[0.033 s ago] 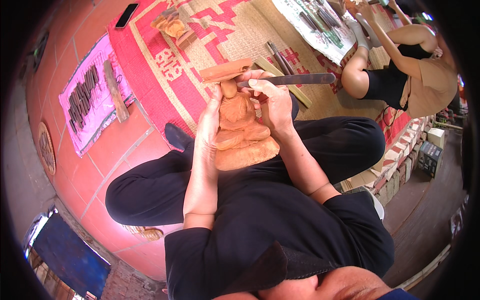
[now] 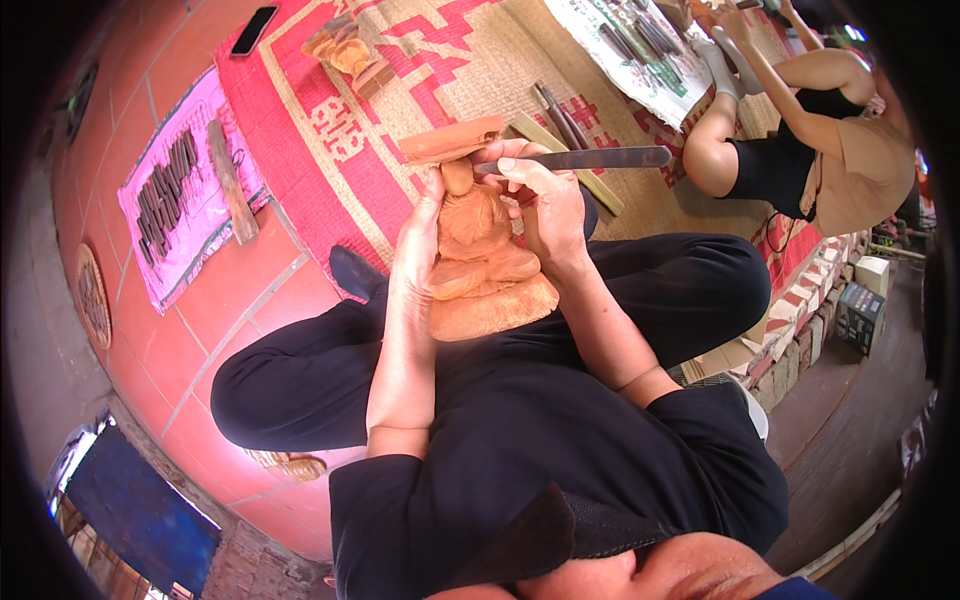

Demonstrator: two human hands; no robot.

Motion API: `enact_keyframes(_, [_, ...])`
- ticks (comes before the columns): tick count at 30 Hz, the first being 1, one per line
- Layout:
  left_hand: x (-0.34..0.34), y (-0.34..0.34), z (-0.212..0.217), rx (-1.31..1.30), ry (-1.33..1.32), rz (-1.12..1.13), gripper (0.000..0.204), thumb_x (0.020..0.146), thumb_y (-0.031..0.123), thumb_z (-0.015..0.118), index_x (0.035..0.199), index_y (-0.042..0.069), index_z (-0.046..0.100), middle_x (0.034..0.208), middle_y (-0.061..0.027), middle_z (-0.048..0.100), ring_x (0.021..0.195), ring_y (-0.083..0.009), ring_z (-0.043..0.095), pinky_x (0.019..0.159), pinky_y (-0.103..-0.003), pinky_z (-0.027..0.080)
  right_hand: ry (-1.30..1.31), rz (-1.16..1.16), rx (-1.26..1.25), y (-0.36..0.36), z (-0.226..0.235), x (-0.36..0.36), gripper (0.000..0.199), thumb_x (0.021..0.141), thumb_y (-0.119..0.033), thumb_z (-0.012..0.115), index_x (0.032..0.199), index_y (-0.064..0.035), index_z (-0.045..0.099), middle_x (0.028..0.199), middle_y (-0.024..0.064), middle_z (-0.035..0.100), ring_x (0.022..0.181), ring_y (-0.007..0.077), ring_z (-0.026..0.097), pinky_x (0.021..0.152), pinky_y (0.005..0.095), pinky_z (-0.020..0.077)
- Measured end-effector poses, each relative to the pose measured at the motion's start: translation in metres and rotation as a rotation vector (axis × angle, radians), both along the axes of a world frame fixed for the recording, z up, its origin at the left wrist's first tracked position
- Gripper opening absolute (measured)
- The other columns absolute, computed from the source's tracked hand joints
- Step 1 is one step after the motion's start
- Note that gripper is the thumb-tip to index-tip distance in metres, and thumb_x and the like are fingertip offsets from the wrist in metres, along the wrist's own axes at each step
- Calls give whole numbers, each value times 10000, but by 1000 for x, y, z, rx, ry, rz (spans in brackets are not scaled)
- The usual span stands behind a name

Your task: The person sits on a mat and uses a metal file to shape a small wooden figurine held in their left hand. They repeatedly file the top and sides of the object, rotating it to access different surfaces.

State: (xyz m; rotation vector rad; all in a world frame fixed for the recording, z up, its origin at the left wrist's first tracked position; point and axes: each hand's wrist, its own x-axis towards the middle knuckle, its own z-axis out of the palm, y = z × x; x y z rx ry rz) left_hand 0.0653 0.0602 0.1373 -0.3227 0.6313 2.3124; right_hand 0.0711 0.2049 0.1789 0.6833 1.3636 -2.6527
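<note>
Above my crossed legs I see a carved wooden seated figure, orange-brown and upright, with a flat slab of wood at its top. My left hand wraps the figure's left side, its thumb near the head. In my right hand is a flat, dark metal carving chisel, pinched between thumb and fingers. The chisel's long end points right, and its other end meets the figure beside the head, under the slab. Some right-hand fingers lie behind the figure and are partly hidden.
A pink cloth on the tiles at left bears several dark tools and a wooden stick. On the red patterned mat lie a phone and another carving. At right sits another person, near a white cloth with tools.
</note>
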Motion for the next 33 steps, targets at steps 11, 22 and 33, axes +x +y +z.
enact_keyframes(11, [2, 1, 3, -18, 39, 9, 650, 918, 531, 466, 1279, -10, 452, 1111, -146, 598, 956, -277, 630, 835, -396, 534, 17, -10, -43, -1, -1, 1, 158, 813, -111, 643, 946, -30, 615, 788, -10, 605, 665, 15, 493, 515, 164, 352])
enact_keyframes(22, [5, 7, 15, -36, -103, 69, 597, 941, 539, 399, 1281, 52, 455, 1007, -155, 601, 842, -291, 643, 691, -402, 571, -1, 23, 2, 0, -1, 2, 140, 819, -100, 607, 941, -30, 614, 905, 29, 647, 693, 28, 527, 511, 156, 367])
enact_keyframes(33, [2, 7, 6, -15, -85, 64, 603, 934, 550, 403, 1235, 31, 467, 1016, -164, 602, 835, -311, 645, 684, -418, 573, -6, -13, 19, -2, -1, 1, 134, 819, -93, 592, 924, -11, 606, 850, 42, 651, 655, 39, 533, 494, 163, 368])
